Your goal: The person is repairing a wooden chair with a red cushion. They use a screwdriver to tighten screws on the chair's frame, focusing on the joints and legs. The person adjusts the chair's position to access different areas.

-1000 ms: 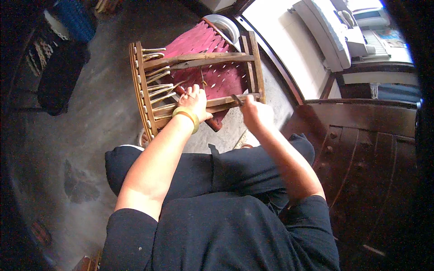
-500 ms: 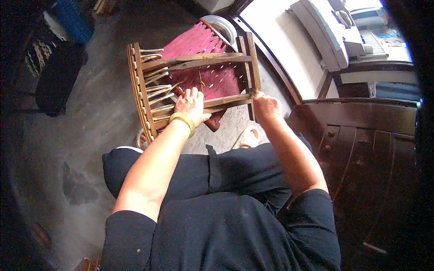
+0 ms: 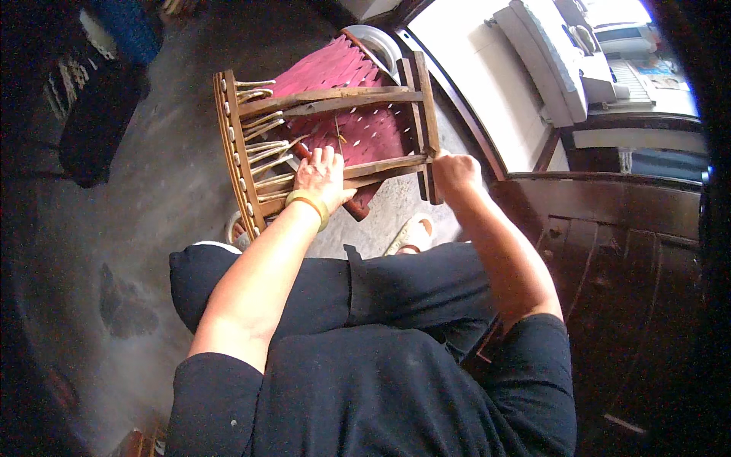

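Observation:
A wooden frame (image 3: 343,99) of paired slats lies across in front of my knees. Pale cord loops (image 3: 270,156) run along its left crosspiece, knotted on the outer side. My left hand (image 3: 320,179), with a yellowish bangle at the wrist, is closed round the frame's near slats, thumb toward me. My right hand (image 3: 458,179) is a fist just beside the frame's right crosspiece (image 3: 426,107). What it holds, if anything, is hidden by the fingers. Under the frame shows a pink woven sheet (image 3: 343,65) with small holes and a brown rod (image 3: 355,211) at its near end.
A white round basin (image 3: 377,46) sits behind the pink sheet. A raised doorway sill (image 3: 457,99) runs along the right, with a dark wooden panel (image 3: 601,289) nearer me. Dark and blue items (image 3: 106,114) lie at the far left on the grey floor (image 3: 175,152). My sandalled feet are below the frame.
My right fist has shifted slightly right, away from the frame's right crosspiece. My left hand and the frame have hardly moved.

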### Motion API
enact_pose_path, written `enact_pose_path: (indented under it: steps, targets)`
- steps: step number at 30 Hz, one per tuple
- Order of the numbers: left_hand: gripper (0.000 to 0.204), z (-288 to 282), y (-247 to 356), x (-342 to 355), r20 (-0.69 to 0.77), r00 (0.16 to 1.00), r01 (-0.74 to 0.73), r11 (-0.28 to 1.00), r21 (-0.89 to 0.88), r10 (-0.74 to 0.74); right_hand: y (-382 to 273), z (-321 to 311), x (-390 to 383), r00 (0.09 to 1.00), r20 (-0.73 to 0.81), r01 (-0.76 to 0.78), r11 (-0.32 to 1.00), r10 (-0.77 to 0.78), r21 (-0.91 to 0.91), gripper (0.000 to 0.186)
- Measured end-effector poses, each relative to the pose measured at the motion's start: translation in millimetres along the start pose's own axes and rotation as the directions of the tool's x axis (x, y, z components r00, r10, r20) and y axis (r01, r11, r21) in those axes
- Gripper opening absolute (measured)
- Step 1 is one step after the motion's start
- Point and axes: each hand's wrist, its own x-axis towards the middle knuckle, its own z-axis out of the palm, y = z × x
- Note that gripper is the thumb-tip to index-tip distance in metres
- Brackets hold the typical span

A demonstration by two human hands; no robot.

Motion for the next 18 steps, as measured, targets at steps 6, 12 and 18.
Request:
enact_pose_path:
  steps: [6, 12, 18]
  targets:
    - [0.061, 2, 0, 0, -0.005, 1.0, 0.01, 1.0, 0.022, -0.01, -52, -15, -16, 0.977, -0.197, 0.075, 0.997, -0.076, -0.009, 0.009]
    - [0.061, -2, -2, 2, -0.006, 1.0, -0.009, 1.0, -0.012, 0.009, -7, 19, -7, 0.979, -0.165, -0.113, 0.991, 0.123, 0.072, 0.01]
    - [0.062, -3, -3, 0, 0.015, 1.0, 0.012, 1.0, -0.01, -0.012, -51, 3, -21, 0.944, -0.33, 0.023, 0.999, -0.012, 0.028, 0.011]
